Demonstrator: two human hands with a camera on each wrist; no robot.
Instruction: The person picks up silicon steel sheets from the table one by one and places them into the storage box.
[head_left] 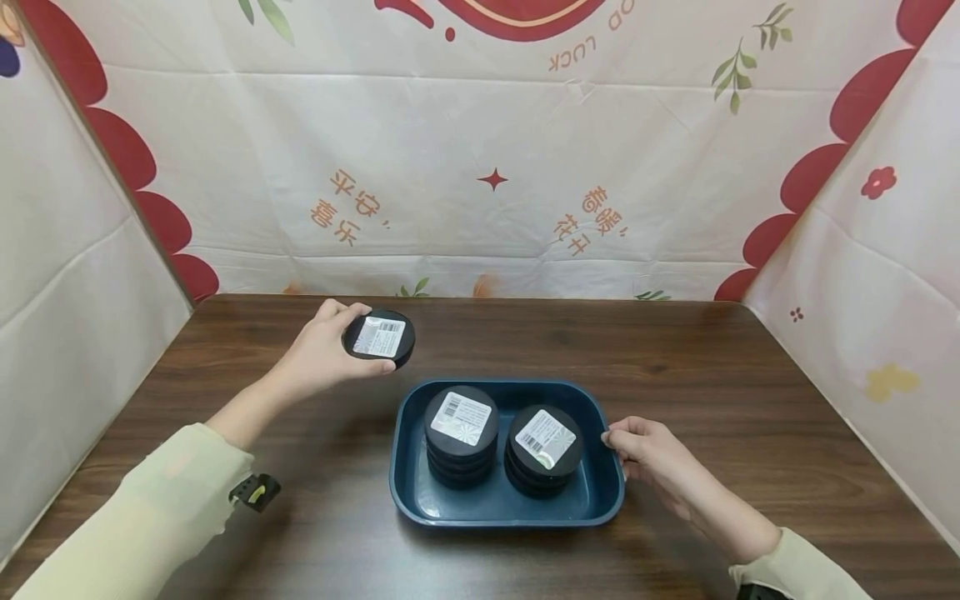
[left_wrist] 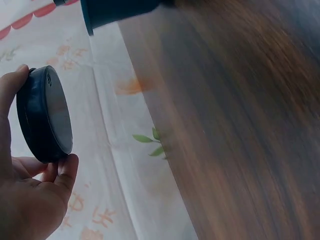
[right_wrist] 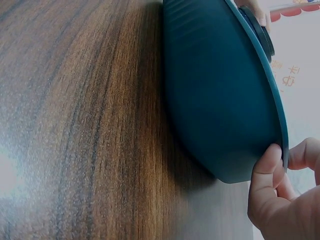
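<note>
In the head view my left hand (head_left: 324, 348) holds a round black tin (head_left: 381, 335) by its edge, up and to the left of the tray, with a white barcode label facing up. The left wrist view shows thumb and fingers around the rim of the same tin (left_wrist: 45, 115). My right hand (head_left: 656, 458) pinches the right rim of a blue tray (head_left: 517, 522). In the right wrist view, fingers and thumb grip the rim of that tray (right_wrist: 220, 100). Inside it stand two stacks of black round tins, a left stack (head_left: 461, 425) and a right stack (head_left: 543, 442), each topped by a white label.
The tray sits on a dark wooden table (head_left: 330, 533). A white printed cloth (head_left: 480, 125) hangs behind the table's far edge, and more cloth (head_left: 885, 275) closes off the sides. A black band (head_left: 255, 492) is worn at the left sleeve.
</note>
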